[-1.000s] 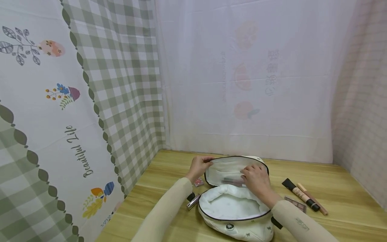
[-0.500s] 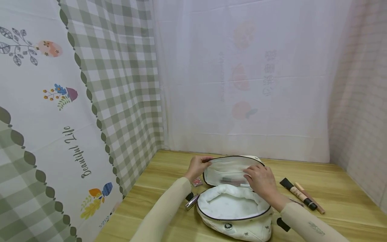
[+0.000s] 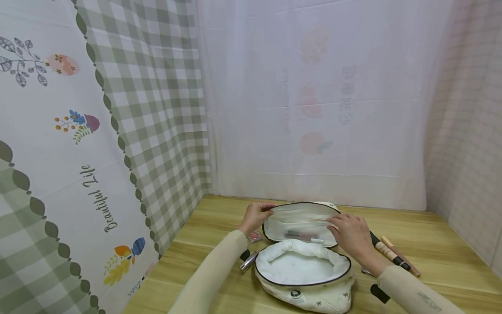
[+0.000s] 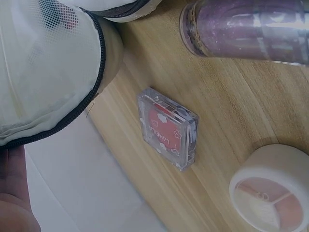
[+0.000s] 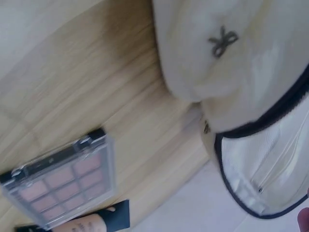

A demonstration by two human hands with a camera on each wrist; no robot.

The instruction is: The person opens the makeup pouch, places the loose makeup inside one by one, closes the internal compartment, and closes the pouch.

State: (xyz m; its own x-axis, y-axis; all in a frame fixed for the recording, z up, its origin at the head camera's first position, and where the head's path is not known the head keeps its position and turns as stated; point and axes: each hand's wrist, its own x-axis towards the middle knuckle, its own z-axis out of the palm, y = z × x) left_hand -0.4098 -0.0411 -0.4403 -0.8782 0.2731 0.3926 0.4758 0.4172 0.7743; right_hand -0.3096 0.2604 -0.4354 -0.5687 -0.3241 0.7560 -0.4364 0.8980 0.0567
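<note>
A cream cosmetic bag [image 3: 306,296] with dark zip edging stands with its lid [image 3: 298,218] raised. My left hand [image 3: 256,218] pinches the lid's left rim; its fingers [image 4: 13,176] show under the zip edge in the left wrist view. At the lid's right side, my right hand [image 3: 354,235] has curled fingers and thumb on the lining by the pocket; just a fingertip [image 5: 304,220] enters the right wrist view. Behind the lid's mesh pocket lies a slim dark, pinkish item [image 3: 300,234]. White padding lines the bag's main compartment [image 3: 298,268].
Left of the bag lie a pink blush compact [image 4: 166,128], a purple glittery tube [image 4: 246,29] and a round three-colour compact [image 4: 270,193]. To the right are an eyeshadow palette [image 5: 67,181], a foundation tube [image 3: 392,255], a brown stick [image 3: 408,261] and a black item [image 3: 379,294].
My right hand has slid right across the lid's inside toward its right edge, uncovering more of the pocket. My left hand keeps its hold on the left rim.
</note>
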